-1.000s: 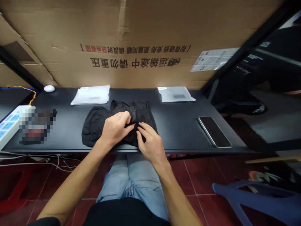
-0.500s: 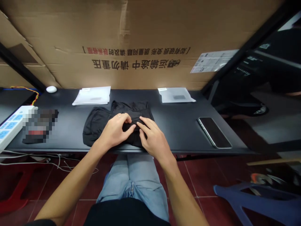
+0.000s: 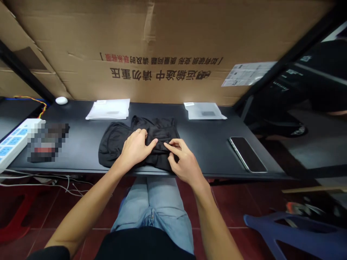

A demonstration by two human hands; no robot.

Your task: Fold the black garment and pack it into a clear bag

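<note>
A crumpled black garment point(image 3: 114, 139) lies near the front edge of a black table point(image 3: 206, 144). My left hand point(image 3: 135, 148) rests on its middle with the fingers curled, pressing and gripping the cloth. My right hand point(image 3: 183, 160) is just to the right, thumb and forefinger pinching a fold of the same garment at its right side. The two hands' fingertips nearly meet over the fabric.
A flat white plastic bag point(image 3: 108, 109) and a clear plastic bag point(image 3: 204, 110) lie at the table's back, under a big cardboard box point(image 3: 162, 47). A phone point(image 3: 247, 154) lies at the right, a white power strip point(image 3: 13, 139) at the left, a blue stool point(image 3: 295, 231) on the floor.
My right hand has slid a little to the right and closed from flat fingers into a pinch on the garment. My left hand stays on the cloth, moved slightly up.
</note>
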